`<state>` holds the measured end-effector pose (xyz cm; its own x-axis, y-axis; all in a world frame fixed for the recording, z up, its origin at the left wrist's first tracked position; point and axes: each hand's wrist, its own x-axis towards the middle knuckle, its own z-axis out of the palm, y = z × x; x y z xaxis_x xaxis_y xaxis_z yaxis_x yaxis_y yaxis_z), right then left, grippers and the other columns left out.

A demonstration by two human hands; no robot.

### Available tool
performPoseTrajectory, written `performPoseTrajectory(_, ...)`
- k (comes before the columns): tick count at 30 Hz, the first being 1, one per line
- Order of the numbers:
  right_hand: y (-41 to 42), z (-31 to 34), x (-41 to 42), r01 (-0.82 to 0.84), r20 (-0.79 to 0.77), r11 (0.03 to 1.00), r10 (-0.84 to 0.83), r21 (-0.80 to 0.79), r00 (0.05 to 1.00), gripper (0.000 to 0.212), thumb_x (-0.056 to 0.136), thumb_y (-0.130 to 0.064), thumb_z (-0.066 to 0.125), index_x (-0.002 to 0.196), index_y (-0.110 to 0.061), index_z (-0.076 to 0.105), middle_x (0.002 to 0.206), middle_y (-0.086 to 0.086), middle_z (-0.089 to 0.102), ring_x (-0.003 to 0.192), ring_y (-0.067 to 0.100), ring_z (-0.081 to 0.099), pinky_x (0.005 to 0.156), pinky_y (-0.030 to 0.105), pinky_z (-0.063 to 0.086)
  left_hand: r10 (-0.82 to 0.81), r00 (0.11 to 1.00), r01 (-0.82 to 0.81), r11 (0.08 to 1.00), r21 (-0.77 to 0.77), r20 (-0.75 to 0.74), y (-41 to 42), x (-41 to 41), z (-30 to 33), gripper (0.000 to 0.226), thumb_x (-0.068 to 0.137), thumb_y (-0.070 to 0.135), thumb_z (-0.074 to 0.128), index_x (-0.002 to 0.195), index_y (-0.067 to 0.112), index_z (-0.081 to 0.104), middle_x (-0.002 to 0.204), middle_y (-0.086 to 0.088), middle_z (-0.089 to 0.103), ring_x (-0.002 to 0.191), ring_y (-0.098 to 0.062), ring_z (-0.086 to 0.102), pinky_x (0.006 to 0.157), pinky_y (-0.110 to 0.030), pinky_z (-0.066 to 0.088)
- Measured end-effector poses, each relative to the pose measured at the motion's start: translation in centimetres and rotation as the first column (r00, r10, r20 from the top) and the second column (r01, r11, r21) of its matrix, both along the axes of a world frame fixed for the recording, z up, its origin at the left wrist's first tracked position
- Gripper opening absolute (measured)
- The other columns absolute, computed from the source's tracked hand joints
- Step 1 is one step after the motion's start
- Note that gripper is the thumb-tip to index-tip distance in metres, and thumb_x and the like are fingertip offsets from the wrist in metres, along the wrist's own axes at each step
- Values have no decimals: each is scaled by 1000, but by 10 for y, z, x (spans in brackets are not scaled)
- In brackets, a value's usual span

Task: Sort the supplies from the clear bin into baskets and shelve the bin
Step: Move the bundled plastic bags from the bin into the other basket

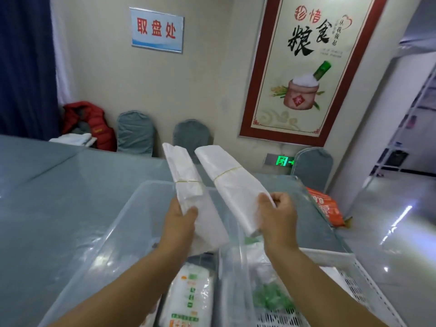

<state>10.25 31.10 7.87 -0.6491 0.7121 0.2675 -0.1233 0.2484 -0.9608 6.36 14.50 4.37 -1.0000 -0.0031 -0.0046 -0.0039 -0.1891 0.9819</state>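
Grey-blue glass covers the table (pixel 59 208), and over it both hands are raised, each holding a bundle of white plastic bags. The left hand (pixel 180 223) grips the lower part of the left bundle (pixel 182 171), thumb laid across its front and fingers hidden behind. The right hand (pixel 276 213) curls its fingers round the lower edge of the right bundle (pixel 226 175). Both bundles point up and away from the person, just beside each other but apart, and each is cinched about the middle by a thin yellow rubber band (pixel 188 181).

These bundles look light, soft and slick: thin film, folded flat, likely to bow or fan out beyond the band. The firmest hold is probably near the band, where the layers are bound tight; a grip at the loose end, as now, may let sheets slip.

Below the hands sits the clear bin (pixel 132 208), holding a printed white packet (pixel 186 300). Just to its right stands a white perforated basket (pixel 354 279) with clear wrapping and something green inside. Farther off, an orange bag (pixel 324 205) lies on the table edge, grey-covered chairs (pixel 135 132) line the wall, and a red jacket (pixel 89 121) is heaped in the corner.
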Motion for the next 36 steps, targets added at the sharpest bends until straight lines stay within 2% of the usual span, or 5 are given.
performPoseTrajectory(12, 127, -36, 64, -27, -163, 999, 24, -18, 986, 15, 87, -21, 60, 78, -18, 48, 66, -6, 54, 53, -2, 50, 49, 17, 45, -274, 955, 226, 920, 321, 112, 201, 59, 9, 33, 92, 50, 41, 104, 25, 59, 95, -8, 73, 83, -25, 71, 62, -37, 57)
performPoseTrajectory(19, 257, -67, 93, -143, 69, 989, 142, 18, 987, 17, 77, -23, 70, 80, -22, 53, 85, 4, 62, 76, 16, 61, 65, 31, 54, -290, 956, 275, 939, 208, 43, 319, 85, -21, 38, 82, 10, 64, 117, 23, 54, 103, -11, 70, 88, -28, 69, 69, -44, 58)
performPoseTrajectory(25, 356, -92, 99, -299, 230, 868, 409, -396, 883, 37, 80, -27, 70, 111, -15, 54, 106, 6, 65, 91, 17, 65, 79, 32, 54, -419, 899, 402, 905, 138, 131, 388, 110, -67, 48, 69, 16, 71, 115, 18, 58, 100, -10, 72, 90, -29, 69, 76, -48, 56)
performPoseTrajectory(29, 391, -111, 109, -245, 252, 825, 416, -510, 874, 36, 77, -19, 73, 108, -6, 61, 103, 16, 70, 91, 33, 68, 80, 51, 56, -631, 764, 618, 776, 126, 139, 423, 120, -89, 45, 76, 12, 66, 120, 16, 55, 109, -14, 69, 99, -31, 66, 83, -47, 54)
performPoseTrajectory(36, 451, -143, 139, 14, 421, 922, 163, -387, 892, 40, 70, -15, 80, 100, -10, 54, 95, 6, 67, 78, 20, 67, 58, 30, 53, -740, 556, 824, 432, -367, 378, 454, 111, -133, 23, 95, 24, 44, 110, 12, 56, 104, -8, 64, 92, -21, 62, 83, -38, 52)
